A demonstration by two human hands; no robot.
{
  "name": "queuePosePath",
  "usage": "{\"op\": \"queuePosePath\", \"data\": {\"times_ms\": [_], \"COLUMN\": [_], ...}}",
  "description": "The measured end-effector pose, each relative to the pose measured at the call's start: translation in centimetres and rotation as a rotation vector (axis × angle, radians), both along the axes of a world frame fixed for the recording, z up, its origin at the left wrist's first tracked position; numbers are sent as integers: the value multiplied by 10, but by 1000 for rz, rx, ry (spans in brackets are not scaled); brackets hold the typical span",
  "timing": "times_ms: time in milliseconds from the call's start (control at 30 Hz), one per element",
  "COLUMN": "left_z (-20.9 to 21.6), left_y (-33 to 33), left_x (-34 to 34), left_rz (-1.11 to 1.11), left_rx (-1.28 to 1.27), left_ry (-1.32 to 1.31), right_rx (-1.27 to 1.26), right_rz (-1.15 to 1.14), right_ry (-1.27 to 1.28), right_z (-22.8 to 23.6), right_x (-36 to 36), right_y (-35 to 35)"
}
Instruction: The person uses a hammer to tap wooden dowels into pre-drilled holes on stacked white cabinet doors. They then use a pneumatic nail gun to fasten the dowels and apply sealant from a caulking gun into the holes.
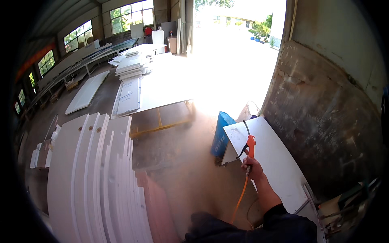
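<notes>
My right hand (254,169) is closed around the handle of an orange air blow gun (251,146). The gun's thin dark nozzle points up and away from me, and a black trigger sits on its left side. From the bottom of the handle an orange hose (241,198) hangs down toward my dark clothing. Beneath the gun and hand lies a long white board (279,156) by the wall. My left hand is out of the picture.
Several white panels (87,170) stand on edge at the left. Farther off, a yellow-framed table (160,117) bears stacked boards (131,67). A blue container (222,131) stands at the white board's far end. A person in red (148,31) is at the back, near a bright doorway.
</notes>
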State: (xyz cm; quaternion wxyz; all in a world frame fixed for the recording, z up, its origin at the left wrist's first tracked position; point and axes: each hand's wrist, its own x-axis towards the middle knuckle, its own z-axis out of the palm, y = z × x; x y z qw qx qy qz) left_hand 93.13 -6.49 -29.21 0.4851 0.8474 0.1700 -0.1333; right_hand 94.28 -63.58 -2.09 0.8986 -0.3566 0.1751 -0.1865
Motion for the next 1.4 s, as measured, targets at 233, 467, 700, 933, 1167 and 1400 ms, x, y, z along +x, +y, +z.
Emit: {"op": "queuePosePath", "data": {"times_ms": [233,467,700,933,1167,1400], "left_z": [2,1,-6,-3,254,475], "left_y": [1,-27,-61,-114,-58,64], "left_x": [12,-8,-50,-120,-18,118], "left_rz": [24,210,460,760,854,714], "left_rx": [10,20,75,245,736,1285], "left_ry": [-28,28,72,-42,-784,-598], "right_rx": [-603,-1601,-1959,-2081,-2311,-2433], "right_rz": [958,844,1087,1324,1238,1257], "right_ry": [-80,107,68,-131,-226,-220], "right_z": [205,331,356,381,402,432], "right_x": [158,270,392,465,516,526], "right_y": [36,133,207,254,294,370]}}
